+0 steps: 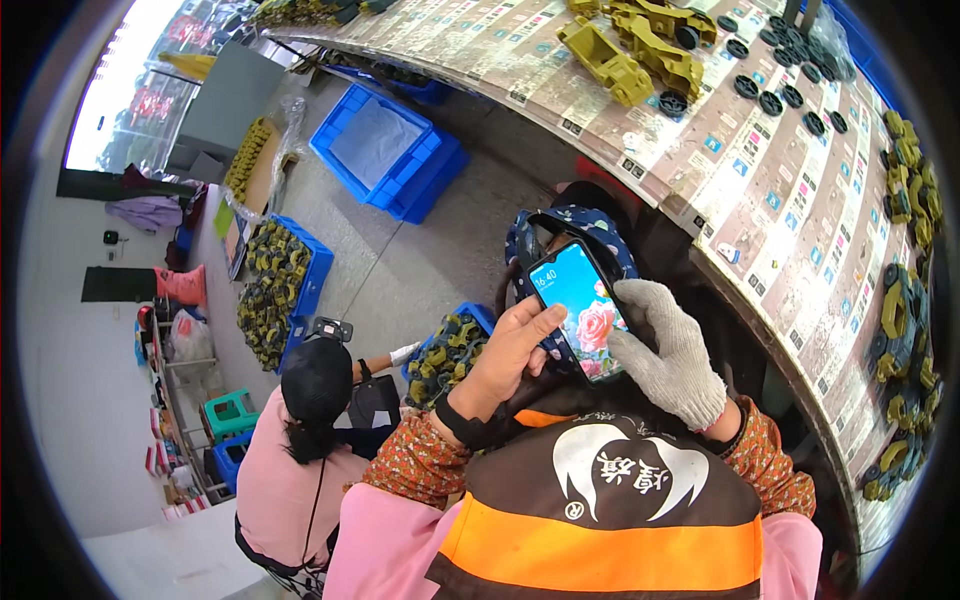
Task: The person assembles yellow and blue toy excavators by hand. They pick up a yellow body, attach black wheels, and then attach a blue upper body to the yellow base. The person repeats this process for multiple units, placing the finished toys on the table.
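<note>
A smartphone [598,318] with its screen lit, showing pink roses on blue, is held upright in front of my lap. My bare left hand [512,350] grips its left edge, the thumb lying on the glass. My right hand [672,360], in a grey knit work glove, is closed about the phone's right edge, with one finger over the screen. Behind the phone sits a dark blue patterned bag [517,245] with a dark strap or handle; its inside is mostly hidden. I wear a brown apron [600,490] with an orange band.
On my right, a long worktable [760,220] carries olive plastic toy vehicle bodies [605,62], black wheels [770,102] and partly built vehicles [895,370]. To my left, a co-worker [300,450] sits near blue crates [375,150] and a parts-filled crate [272,290].
</note>
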`<control>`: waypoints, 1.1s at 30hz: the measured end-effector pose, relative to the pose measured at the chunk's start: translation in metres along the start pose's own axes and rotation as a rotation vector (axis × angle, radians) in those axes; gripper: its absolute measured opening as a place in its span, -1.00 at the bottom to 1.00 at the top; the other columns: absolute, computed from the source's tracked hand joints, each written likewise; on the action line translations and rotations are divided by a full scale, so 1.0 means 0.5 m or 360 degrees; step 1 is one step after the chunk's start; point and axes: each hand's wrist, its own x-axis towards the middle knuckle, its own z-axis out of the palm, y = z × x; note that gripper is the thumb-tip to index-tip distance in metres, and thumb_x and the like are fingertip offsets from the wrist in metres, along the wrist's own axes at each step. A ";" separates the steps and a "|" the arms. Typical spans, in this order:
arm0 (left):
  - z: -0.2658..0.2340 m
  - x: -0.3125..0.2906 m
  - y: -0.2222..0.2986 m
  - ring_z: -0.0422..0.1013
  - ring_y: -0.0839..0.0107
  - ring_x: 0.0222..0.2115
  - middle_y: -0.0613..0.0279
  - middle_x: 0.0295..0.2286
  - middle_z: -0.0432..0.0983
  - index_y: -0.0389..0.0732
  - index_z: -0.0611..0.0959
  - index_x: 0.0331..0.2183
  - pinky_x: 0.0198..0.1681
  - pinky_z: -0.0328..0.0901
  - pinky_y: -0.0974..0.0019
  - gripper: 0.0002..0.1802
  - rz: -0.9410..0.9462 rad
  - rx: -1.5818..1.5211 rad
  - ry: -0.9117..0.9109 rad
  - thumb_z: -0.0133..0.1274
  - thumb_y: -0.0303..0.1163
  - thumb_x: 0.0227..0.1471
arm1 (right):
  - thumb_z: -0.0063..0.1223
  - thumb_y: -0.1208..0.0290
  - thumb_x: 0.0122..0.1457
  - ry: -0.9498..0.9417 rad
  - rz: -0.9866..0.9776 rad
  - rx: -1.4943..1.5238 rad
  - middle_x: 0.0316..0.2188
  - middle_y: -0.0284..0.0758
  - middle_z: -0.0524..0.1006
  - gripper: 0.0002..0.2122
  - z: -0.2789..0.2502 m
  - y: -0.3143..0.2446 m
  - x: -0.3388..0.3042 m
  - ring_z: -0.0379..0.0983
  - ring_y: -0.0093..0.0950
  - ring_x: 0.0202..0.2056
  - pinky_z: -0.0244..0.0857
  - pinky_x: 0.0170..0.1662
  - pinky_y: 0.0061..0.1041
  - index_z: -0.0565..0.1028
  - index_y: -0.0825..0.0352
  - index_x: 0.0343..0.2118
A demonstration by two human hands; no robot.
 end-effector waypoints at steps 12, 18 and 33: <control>-0.004 -0.005 -0.002 0.23 0.84 -0.64 0.39 -0.22 0.65 -0.27 0.61 0.07 -0.64 0.10 0.65 -0.63 0.0071 0.0039 -0.0076 0.17 -0.26 0.36 | 0.31 0.48 0.20 -0.0030 -0.0056 -0.0001 -0.26 -0.23 0.56 -0.54 0.001 0.011 0.004 0.51 -0.46 -0.25 0.46 -0.11 -0.44 0.46 0.40 0.16; -0.008 -0.006 -0.005 0.25 0.84 -0.62 0.37 -0.18 0.66 -0.28 0.61 0.10 -0.63 0.12 0.66 -0.60 0.0075 0.0044 -0.0089 0.19 -0.26 0.35 | 0.29 0.50 0.21 -0.0025 -0.0125 0.0029 -0.21 -0.20 0.59 -0.54 0.005 0.021 0.006 0.55 -0.45 -0.22 0.49 -0.08 -0.42 0.45 0.40 0.16; -0.008 -0.006 -0.009 0.24 0.80 -0.63 0.37 -0.21 0.64 -0.27 0.61 0.11 -0.63 0.13 0.64 -0.55 0.0076 0.0110 -0.0059 0.22 -0.21 0.33 | 0.28 0.53 0.23 -0.0094 0.0046 0.0173 -0.14 -0.17 0.64 -0.54 0.004 0.015 0.005 0.63 -0.45 -0.11 0.52 -0.04 -0.41 0.44 0.38 0.19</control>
